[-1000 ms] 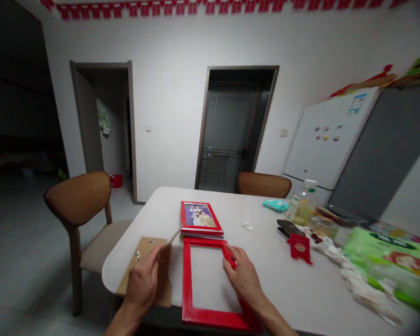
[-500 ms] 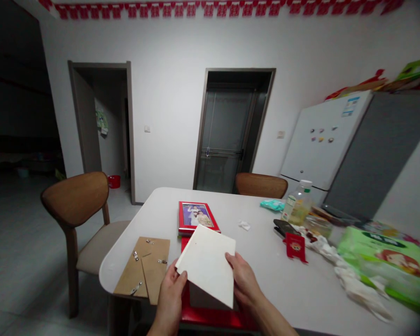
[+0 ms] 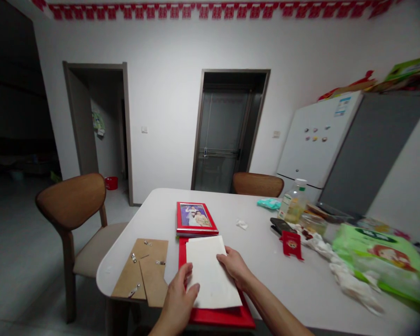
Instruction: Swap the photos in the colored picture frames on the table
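Observation:
White sheets (image 3: 212, 275) lie over a red frame (image 3: 227, 317) at the table's near edge. My right hand (image 3: 235, 269) holds their right edge, thumb on top. Along the left edge is my left hand (image 3: 182, 294), its thumb and fingers apart and no longer pinching the sheets. Just beyond them lies a red-framed photo (image 3: 196, 218), face up. To the left rests a brown backing board (image 3: 133, 263) with metal clips and a stand flap.
On the right are a bottle (image 3: 294, 200), a red card (image 3: 291, 244), a dark phone (image 3: 280, 226), crumpled tissue and a green tissue pack (image 3: 381, 256). A wooden chair (image 3: 73, 200) stands left, another (image 3: 258, 185) behind the table.
The white sheets have come down from a tilted, raised position onto the red frame. My left hand has loosened from their edge; my right hand still holds them.

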The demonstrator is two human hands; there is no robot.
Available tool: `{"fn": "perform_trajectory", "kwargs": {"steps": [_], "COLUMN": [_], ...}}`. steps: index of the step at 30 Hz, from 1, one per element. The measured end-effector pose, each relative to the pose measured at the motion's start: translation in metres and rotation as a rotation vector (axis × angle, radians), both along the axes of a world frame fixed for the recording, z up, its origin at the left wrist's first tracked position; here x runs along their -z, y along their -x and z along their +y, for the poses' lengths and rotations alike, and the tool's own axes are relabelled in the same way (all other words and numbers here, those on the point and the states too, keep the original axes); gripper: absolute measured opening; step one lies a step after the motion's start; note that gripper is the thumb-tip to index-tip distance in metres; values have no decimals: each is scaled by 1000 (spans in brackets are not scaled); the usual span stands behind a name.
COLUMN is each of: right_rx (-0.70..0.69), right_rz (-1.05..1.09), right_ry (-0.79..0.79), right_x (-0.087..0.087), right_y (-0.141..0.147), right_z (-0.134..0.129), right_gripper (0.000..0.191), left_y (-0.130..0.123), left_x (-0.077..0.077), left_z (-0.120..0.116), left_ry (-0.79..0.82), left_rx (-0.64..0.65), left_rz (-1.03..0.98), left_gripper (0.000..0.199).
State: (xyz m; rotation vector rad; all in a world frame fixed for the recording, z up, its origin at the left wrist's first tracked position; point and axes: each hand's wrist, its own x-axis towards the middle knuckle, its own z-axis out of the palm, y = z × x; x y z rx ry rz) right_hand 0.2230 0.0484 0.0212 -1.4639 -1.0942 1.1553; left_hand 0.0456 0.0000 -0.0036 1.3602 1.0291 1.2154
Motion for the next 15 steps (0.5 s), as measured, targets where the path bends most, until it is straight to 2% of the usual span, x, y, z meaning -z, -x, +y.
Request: {"fn": "perform_trajectory", "kwargs": {"steps": [7, 12, 15], "right_rx": [-22, 9, -27], "right_rz": [-39, -104, -117], "right_ry": [-17, -37, -50], "right_x": [2, 8, 11], "right_y": [-1, -2, -3], "right_z": [6, 6, 5], "right_gripper": [42, 38, 37], "left_y": [1, 1, 1], "left_x": [3, 1, 1], "left_z": [10, 6, 5], "left_ry": [47, 31, 26], "left_rx": [-47, -82, -84], "left_rz": [-208, -240, -243], "left_gripper": [37, 33, 32]}}
